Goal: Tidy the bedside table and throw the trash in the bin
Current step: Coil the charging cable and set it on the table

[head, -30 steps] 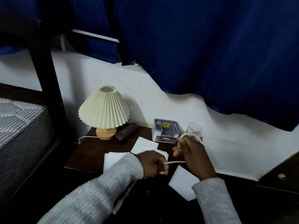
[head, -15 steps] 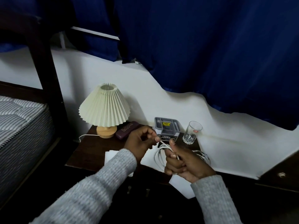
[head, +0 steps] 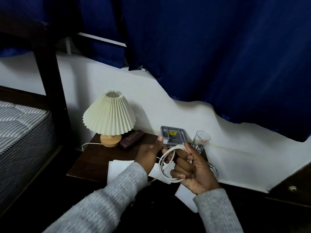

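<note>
A white cable (head: 164, 165) is wound into loops above the dark wooden bedside table (head: 94, 163). My right hand (head: 193, 170) grips the coil from the right, fingers closed around the strands. My left hand (head: 149, 155) holds the cable's loose part at the coil's left side, thumb up. White paper sheets (head: 117, 170) lie on the table under my hands, and another paper sheet (head: 186, 197) hangs over the front edge. No bin is in view.
On the table stand a pleated cream lamp (head: 109, 118), a dark maroon case (head: 133, 139), a grey box (head: 173, 134) and a clear glass (head: 201, 142). A striped mattress (head: 20, 128) lies left. Blue curtains (head: 218, 56) hang above the white wall.
The cable went from a stretched strand between my hands to several loops in my right hand. Both hands have risen and come closer together over the table.
</note>
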